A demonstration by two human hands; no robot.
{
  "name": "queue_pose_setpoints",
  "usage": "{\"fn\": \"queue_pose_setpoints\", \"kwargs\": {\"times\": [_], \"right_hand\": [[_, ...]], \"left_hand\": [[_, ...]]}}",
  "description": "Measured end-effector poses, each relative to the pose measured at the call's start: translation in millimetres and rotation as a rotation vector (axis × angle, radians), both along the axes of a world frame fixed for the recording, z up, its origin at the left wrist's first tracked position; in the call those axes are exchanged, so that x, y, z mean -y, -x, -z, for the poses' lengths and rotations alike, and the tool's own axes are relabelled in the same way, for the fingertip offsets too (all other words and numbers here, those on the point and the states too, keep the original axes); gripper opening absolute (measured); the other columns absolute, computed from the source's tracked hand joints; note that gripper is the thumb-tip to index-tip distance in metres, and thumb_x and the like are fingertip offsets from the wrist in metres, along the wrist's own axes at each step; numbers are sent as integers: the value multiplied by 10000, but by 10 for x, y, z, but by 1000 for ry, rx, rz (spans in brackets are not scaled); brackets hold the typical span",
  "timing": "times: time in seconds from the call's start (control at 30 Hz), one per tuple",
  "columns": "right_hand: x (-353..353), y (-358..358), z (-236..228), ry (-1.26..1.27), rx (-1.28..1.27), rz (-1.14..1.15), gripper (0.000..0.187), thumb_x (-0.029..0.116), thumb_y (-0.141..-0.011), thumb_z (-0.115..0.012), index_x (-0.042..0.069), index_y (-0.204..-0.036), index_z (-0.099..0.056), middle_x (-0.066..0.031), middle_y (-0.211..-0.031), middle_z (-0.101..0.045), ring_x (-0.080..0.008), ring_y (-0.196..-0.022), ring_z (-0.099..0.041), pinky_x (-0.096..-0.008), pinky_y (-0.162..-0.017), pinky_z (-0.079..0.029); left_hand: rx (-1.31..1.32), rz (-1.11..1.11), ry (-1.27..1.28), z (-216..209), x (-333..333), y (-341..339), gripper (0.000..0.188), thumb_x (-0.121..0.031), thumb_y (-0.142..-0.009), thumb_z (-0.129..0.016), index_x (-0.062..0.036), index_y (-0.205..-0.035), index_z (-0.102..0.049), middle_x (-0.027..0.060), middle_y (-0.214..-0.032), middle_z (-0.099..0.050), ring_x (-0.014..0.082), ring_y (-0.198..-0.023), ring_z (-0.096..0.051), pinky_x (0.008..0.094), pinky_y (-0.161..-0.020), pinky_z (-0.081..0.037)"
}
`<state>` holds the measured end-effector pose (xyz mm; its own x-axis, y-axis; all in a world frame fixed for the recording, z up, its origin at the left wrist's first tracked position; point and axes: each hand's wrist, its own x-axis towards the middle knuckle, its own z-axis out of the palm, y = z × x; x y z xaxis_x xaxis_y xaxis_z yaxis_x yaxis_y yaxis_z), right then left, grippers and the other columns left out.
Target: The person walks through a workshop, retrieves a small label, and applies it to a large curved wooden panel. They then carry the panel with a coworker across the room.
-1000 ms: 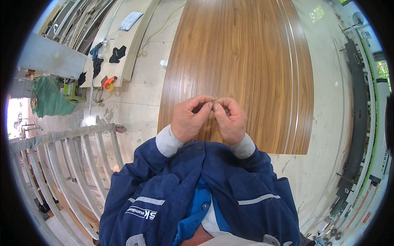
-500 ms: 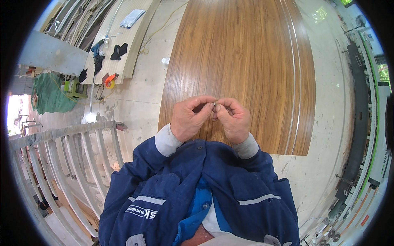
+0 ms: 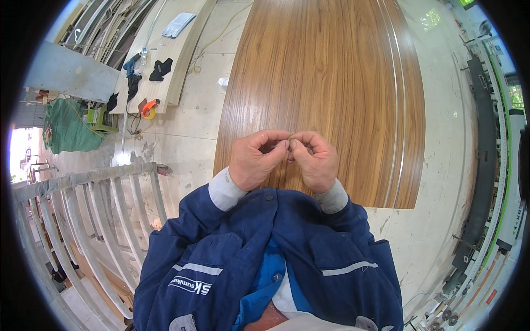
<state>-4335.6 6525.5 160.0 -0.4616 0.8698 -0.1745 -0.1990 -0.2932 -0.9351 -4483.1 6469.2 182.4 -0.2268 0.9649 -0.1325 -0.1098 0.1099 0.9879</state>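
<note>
My left hand (image 3: 255, 160) and my right hand (image 3: 316, 160) meet in front of my chest, thumbs and forefingers pinched, fingertips touching. Whatever is between them is too small to make out; only a thin sliver shows at the fingertips. Below both hands lies a large wood-grain panel (image 3: 314, 71) in brown, with two thin silver strips (image 3: 398, 105) running along its right side.
On the left, a pale board (image 3: 154, 91) carries a blue glue gun (image 3: 131, 65), black gloves (image 3: 160, 69) and an orange tape dispenser (image 3: 149, 108). A white slatted rack (image 3: 83, 176) stands at near left. Along the right runs a long machine with a dark beam (image 3: 482, 138).
My fingertips have shifted slightly and the pale bit between them is now less visible. Otherwise my hands keep their place.
</note>
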Motion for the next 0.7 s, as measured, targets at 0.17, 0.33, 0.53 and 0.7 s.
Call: {"fn": "queue_pose_setpoints", "kwargs": {"times": [0.17, 0.33, 0.53, 0.7], "right_hand": [[12, 11, -5, -43, 44, -13, 106, 56, -936, -605, -21, -1006, -628, -32, -865, -669, -55, -745, -596, -200, -661, -508], [6, 13, 1, 2, 5, -26, 104, 37, -940, -580, -12, -1024, -615, -48, -880, -658, -85, -743, -605, -239, -663, -523], [-30, 4, 96, 103, -171, -15, 121, 49, -959, -518, 0, -1045, -589, -78, -883, -657, -120, -738, -597, -285, -674, -525], [-79, -58, 170, 227, -409, 3, 145, 65, -958, -505, 15, -1069, -584, -106, -912, -659, -171, -779, -618, -330, -697, -535]], "left_hand": [[-30, -14, 70, 27, -11, 29, 172, -63, -924, -621, 55, -1039, -667, 73, -887, -709, 104, -815, -663, 230, -738, -549], [141, -1, 67, 81, -51, 72, 167, -70, -936, -593, 62, -1017, -656, 76, -887, -699, 112, -814, -660, 245, -740, -557], [372, -30, 181, 94, -67, 104, 191, -124, -975, -535, 26, -1063, -612, 109, -991, -683, 158, -873, -677, 289, -776, -577], [561, -144, 226, 120, -84, 104, 165, -150, -990, -498, -25, -1076, -564, 108, -989, -669, 178, -840, -679, 301, -767, -579]]}}
